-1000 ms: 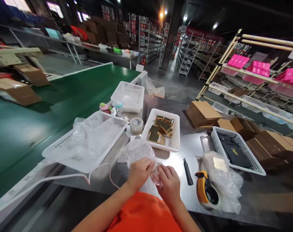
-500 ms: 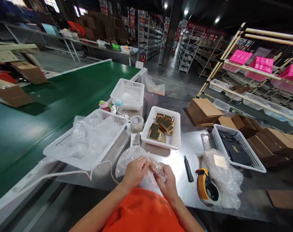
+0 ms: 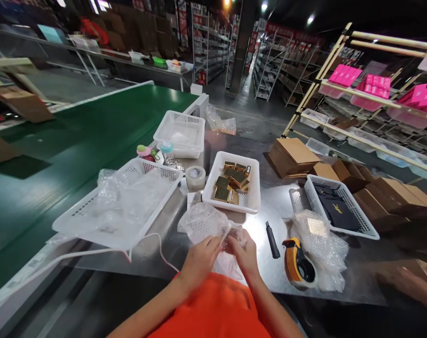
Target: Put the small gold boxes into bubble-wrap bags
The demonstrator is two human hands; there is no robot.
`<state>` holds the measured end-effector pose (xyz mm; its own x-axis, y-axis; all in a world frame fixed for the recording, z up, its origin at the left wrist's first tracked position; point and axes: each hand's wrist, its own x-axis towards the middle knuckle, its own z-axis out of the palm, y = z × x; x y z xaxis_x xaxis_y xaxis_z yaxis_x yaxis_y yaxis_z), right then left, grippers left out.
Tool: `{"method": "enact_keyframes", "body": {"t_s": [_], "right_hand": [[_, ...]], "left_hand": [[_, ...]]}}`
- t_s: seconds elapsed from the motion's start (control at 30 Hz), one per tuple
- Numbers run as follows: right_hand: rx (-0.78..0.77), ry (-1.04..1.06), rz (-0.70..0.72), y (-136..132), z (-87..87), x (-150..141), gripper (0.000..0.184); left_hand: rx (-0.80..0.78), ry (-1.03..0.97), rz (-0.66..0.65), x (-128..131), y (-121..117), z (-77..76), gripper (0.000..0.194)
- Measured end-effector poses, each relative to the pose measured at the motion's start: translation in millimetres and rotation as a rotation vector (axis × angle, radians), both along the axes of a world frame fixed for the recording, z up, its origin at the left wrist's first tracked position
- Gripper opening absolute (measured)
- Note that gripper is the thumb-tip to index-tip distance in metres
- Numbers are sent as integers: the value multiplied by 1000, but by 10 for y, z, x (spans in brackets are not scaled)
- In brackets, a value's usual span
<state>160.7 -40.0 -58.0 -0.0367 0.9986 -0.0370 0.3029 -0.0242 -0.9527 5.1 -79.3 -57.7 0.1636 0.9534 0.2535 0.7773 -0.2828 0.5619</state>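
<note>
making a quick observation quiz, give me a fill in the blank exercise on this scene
The left hand and right hand hold clear ____ wrap.
The boxes in the white basket are coloured ____.
The black utility knife lies to the ____ of the tape dispenser.
The conveyor belt is ____.

Missing words: bubble; gold; left; green.

Dim light from few ceiling lamps (image 3: 264, 6), green conveyor belt (image 3: 101, 145) along left edge of tabletop (image 3: 240, 142), grey floor (image 3: 261, 116), dark pillar (image 3: 240, 56) and metal shelves (image 3: 211, 47) beyond far edge

Clear bubble wrap (image 3: 202, 221) — right end bunched, left end loose, over table (image 3: 275, 199).
</note>
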Motion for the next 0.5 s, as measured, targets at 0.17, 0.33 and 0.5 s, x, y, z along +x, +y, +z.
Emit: {"method": "enact_keyframes", "body": {"t_s": [0.17,0.33,0.5], "right_hand": [[-529,664,-62,80,-84,-99,44],[-199,554,-120,-155,-206,-219,35],[116,100,-2,-195,-191,-203,33]], "left_hand": [[-199,5,45,67,-63,-44,25],[41,-125,50,70,8,-155,28],[311,-122,-7,87,107,-55,28]]}}
